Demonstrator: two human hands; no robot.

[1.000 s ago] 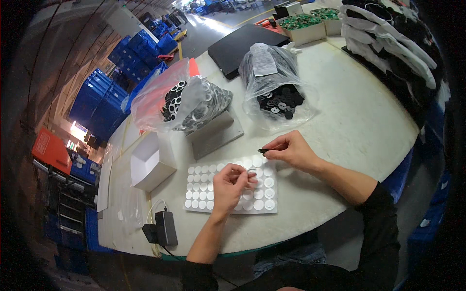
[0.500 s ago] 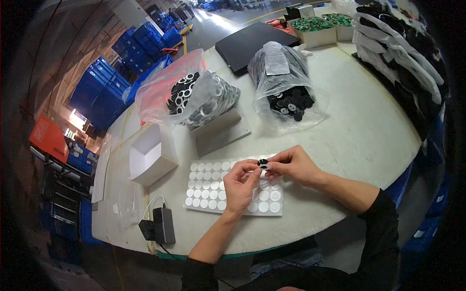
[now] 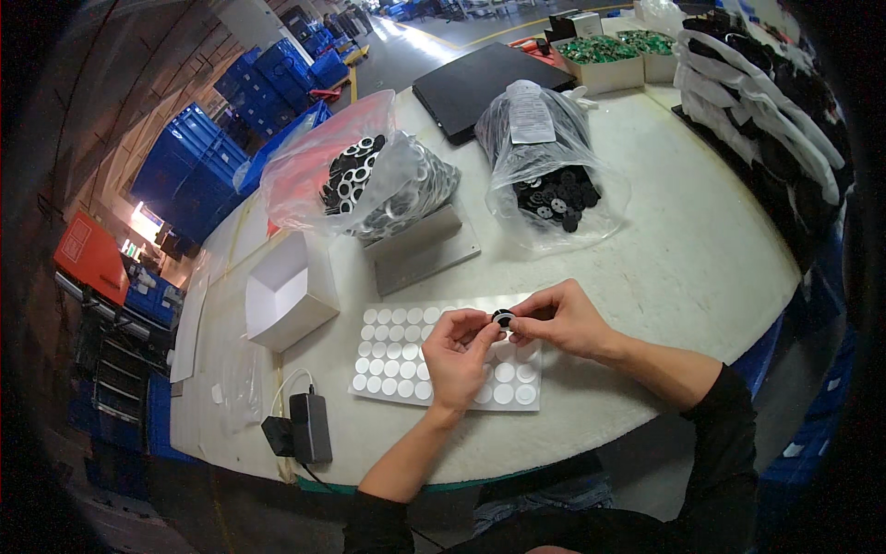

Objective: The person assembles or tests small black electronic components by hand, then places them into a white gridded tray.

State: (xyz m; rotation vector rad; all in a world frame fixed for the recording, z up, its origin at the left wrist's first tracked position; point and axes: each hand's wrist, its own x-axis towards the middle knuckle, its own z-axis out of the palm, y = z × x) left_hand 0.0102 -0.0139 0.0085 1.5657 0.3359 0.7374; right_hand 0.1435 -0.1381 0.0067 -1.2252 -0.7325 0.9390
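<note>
Pinched between the fingertips of both hands is a small round black part with a white ring [image 3: 503, 318]. My left hand [image 3: 455, 358] grips its left side with thumb and forefinger, and my right hand [image 3: 565, 321] closes on its right side. Below them lies a sheet of round white stickers [image 3: 390, 352], set out in rows and partly covered by my hands. Beyond the sheet, a clear bag of black parts with white rings [image 3: 355, 180] leans by a grey metal bracket [image 3: 425, 263]. To its right, another clear bag spills black perforated discs [image 3: 560, 196].
On the left stand an open white box [image 3: 293, 294] and a black power adapter [image 3: 310, 427] with a cable. A flat black case [image 3: 480, 83] lies at the back, near boxes of green circuit boards [image 3: 600, 57]. Stacked black-and-white pieces [image 3: 752, 102] rise at the far right.
The ringed part has turned slightly in my fingertips, so its white ring now faces differently. Both hands stay in nearly the same place above the sticker sheet.
</note>
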